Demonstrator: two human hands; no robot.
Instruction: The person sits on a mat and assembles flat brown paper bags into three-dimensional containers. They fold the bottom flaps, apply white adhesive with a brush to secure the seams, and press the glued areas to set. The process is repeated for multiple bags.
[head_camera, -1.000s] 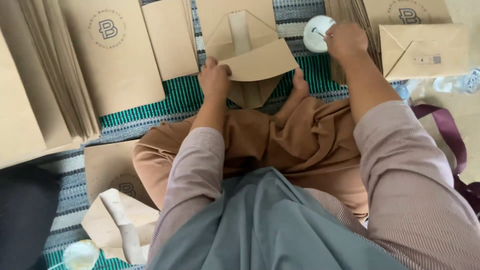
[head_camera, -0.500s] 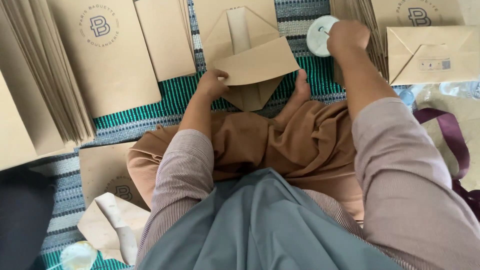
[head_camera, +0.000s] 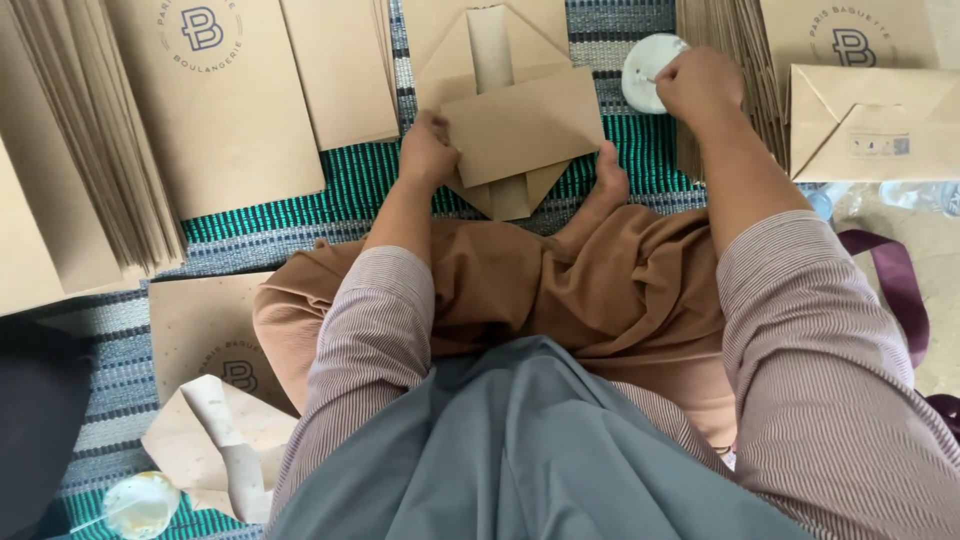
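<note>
I sit cross-legged on a striped green mat (head_camera: 350, 180). My left hand (head_camera: 428, 150) pinches the left edge of a partly folded brown paper bag (head_camera: 515, 125) lying in front of my legs. Its bottom flaps are folded into a diamond shape. My right hand (head_camera: 700, 85) is closed beside a small round white container (head_camera: 648, 70) at the upper right, its fingers touching the rim. My bare foot (head_camera: 605, 175) rests just under the bag's right edge.
Stacks of flat brown paper bags (head_camera: 220, 110) lie at upper left and a fanned pile (head_camera: 95, 150) at far left. Folded bags (head_camera: 870, 120) sit at upper right. Another folded bag (head_camera: 220, 440) and a round container (head_camera: 140, 505) lie lower left. A maroon strap (head_camera: 895, 290) is at right.
My left hand slid down and left along the folded bag's edge. My right hand stayed at the white container. The view shifted slightly.
</note>
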